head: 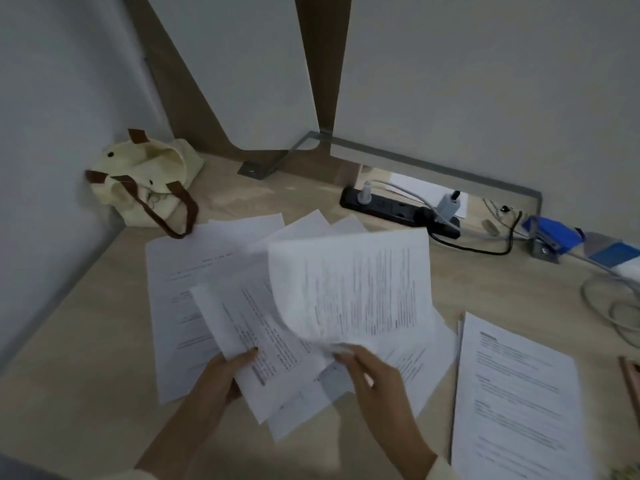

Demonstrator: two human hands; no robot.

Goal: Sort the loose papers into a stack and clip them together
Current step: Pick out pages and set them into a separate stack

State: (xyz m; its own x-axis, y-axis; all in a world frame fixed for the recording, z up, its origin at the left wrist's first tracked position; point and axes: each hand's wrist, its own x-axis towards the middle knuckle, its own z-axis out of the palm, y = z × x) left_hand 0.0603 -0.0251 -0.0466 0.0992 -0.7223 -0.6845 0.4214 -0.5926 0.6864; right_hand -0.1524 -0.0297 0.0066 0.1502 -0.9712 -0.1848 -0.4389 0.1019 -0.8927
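Several printed white sheets lie fanned and overlapping on the light wooden desk. My left hand grips a bundle of sheets by its lower left edge, thumb on top. My right hand pinches the bottom edge of one printed sheet, which curls upward above the pile. A separate neat stack of papers lies flat at the right. I see no clip that I can name with certainty.
A cream tote bag with brown handles sits in the far left corner. A black power strip with plugs and cables lies at the back. A blue stapler-like object and coiled grey cable are at the right.
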